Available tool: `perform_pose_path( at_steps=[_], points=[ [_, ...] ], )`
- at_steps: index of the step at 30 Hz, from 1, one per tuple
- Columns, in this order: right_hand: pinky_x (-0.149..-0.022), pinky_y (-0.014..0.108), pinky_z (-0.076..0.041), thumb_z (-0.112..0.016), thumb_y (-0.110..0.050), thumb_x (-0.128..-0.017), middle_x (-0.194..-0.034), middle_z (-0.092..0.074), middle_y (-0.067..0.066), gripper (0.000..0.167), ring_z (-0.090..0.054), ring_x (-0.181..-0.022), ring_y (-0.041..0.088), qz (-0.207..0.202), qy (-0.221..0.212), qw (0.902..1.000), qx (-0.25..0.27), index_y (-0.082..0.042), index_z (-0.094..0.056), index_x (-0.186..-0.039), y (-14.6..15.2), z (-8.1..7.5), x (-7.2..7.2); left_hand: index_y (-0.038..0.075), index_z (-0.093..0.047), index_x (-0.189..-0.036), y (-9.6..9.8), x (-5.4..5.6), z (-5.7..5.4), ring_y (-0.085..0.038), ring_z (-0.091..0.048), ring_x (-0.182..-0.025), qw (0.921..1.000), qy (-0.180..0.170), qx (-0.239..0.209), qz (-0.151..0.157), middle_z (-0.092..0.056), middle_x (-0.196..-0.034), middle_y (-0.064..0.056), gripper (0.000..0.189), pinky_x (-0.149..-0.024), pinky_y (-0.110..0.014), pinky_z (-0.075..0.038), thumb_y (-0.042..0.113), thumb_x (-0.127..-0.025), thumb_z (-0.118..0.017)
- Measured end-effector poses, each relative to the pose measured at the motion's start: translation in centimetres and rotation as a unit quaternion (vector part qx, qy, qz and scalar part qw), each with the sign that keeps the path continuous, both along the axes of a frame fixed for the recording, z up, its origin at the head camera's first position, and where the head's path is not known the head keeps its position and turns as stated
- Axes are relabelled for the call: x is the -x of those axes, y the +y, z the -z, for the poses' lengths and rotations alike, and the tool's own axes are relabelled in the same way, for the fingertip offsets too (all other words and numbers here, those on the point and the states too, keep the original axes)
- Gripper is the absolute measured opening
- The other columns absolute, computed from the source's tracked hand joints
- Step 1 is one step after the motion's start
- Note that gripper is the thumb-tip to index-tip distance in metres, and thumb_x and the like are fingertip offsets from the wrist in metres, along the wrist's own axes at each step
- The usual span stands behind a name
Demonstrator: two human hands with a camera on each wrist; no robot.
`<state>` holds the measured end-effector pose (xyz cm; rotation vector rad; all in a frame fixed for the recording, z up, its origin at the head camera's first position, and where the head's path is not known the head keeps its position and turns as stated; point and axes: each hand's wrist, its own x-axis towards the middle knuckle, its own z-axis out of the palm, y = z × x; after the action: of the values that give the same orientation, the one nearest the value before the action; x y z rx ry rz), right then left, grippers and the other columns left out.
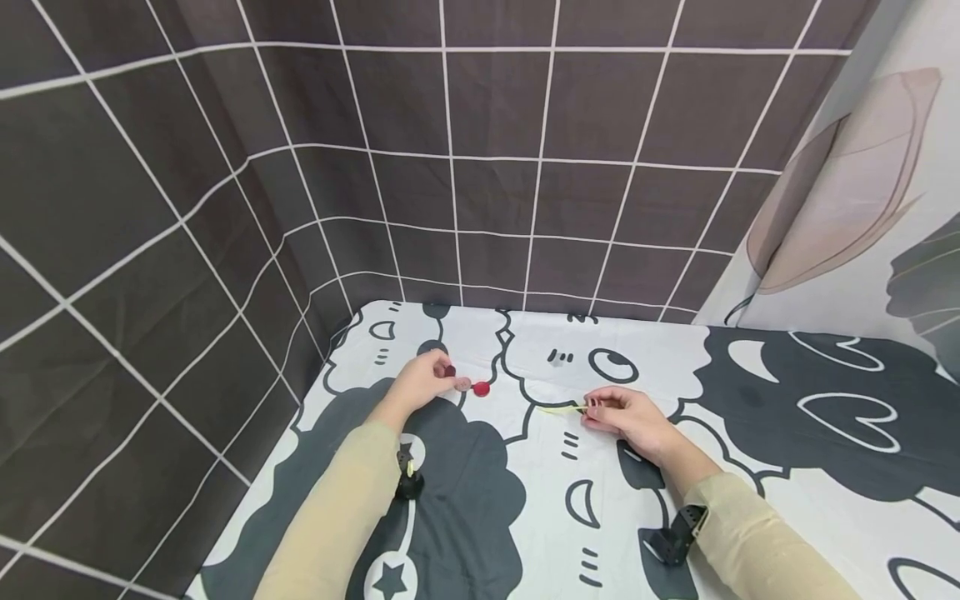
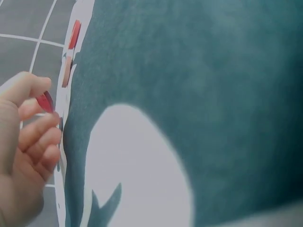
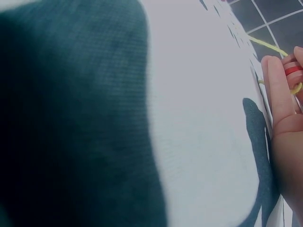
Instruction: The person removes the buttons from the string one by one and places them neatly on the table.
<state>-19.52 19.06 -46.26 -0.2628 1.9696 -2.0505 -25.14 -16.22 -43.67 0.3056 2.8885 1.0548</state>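
Observation:
Between thumb and fingertips, my left hand (image 1: 423, 385) pinches a small, thin red disc (image 2: 46, 101), which looks dark red in the head view. Just past those fingertips, a bright red disc (image 1: 481, 388) lies on the patterned sheet, with a pinkish disc (image 2: 66, 72) close to the hand. To the right, my right hand (image 1: 626, 419) holds a thin yellow cord (image 1: 558, 409), its free end reaching left over the sheet. A small red piece (image 3: 293, 70) shows among the right fingers; whether it is threaded on the cord I cannot tell.
A black-and-white cartoon sheet (image 1: 547, 500) covers the surface under both hands. Dark gridded cloth (image 1: 495, 192) rises behind and on the left. A pale leaf-patterned curtain (image 1: 847, 183) hangs at the right. Black wrist cameras (image 1: 675, 533) sit on both sleeves.

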Motion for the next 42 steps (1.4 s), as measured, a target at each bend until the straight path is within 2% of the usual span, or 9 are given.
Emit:
perform_pose_path(
  at_steps=[4, 9, 17, 31, 42],
  points=[
    [-0.084, 0.034, -0.049, -0.059, 0.002, -0.087, -0.102, -0.056, 0.016, 0.042, -0.064, -0.091, 0.017, -0.005, 0.003, 1.0, 0.002, 0.025, -0.04, -0.118, -0.1, 0.1, 0.0, 0.005, -0.06, -0.103, -0.6, 0.2, 0.3, -0.022, -0.054, -0.079, 0.9995, -0.004, 0.027, -0.018, -0.059, -0.089, -0.008, 0.026, -0.075, -0.038, -0.046, 0.016, -0.081, -0.067],
    [-0.084, 0.033, -0.049, -0.059, 0.003, -0.087, -0.102, -0.056, 0.016, 0.042, -0.063, -0.091, 0.016, -0.002, -0.002, 1.0, -0.006, 0.024, -0.041, -0.118, 0.0, 0.1, 0.0, 0.004, -0.061, -0.102, -0.7, 0.4, 0.0, -0.022, -0.056, -0.078, 0.9985, 0.001, 0.054, -0.004, -0.06, -0.087, -0.009, 0.025, -0.074, -0.038, -0.047, 0.013, -0.08, -0.067],
    [-0.084, 0.033, -0.049, -0.059, 0.003, -0.087, -0.103, -0.055, 0.017, 0.042, -0.063, -0.09, 0.016, 0.002, 0.0, 1.0, -0.003, 0.024, -0.041, -0.118, 0.0, -0.1, 0.0, 0.003, -0.062, -0.099, -0.4, 0.2, -0.7, -0.024, -0.058, -0.08, 0.9984, 0.008, 0.055, 0.01, -0.061, -0.086, -0.009, 0.023, -0.076, -0.039, -0.047, 0.01, -0.079, -0.069],
    [-0.084, 0.033, -0.049, -0.058, 0.004, -0.086, -0.105, -0.053, 0.02, 0.042, -0.064, -0.091, 0.016, -0.001, 0.005, 1.0, -0.001, 0.025, -0.04, -0.118, 0.1, -0.2, 0.1, 0.003, -0.063, -0.1, -0.4, 0.6, -0.6, -0.022, -0.057, -0.081, 0.9975, 0.002, 0.062, 0.033, -0.061, -0.086, -0.008, 0.023, -0.078, -0.04, -0.046, 0.009, -0.079, -0.07],
    [-0.085, 0.033, -0.048, -0.058, 0.005, -0.087, -0.104, -0.053, 0.02, 0.043, -0.063, -0.092, 0.016, -0.004, -0.002, 1.0, 0.008, 0.026, -0.038, -0.118, 0.1, -0.4, -0.2, 0.003, -0.061, -0.103, -0.7, 0.7, -0.2, -0.023, -0.057, -0.084, 0.9976, -0.001, 0.063, 0.031, -0.061, -0.09, -0.009, 0.031, -0.08, -0.04, -0.045, 0.017, -0.079, -0.072]
  ],
)
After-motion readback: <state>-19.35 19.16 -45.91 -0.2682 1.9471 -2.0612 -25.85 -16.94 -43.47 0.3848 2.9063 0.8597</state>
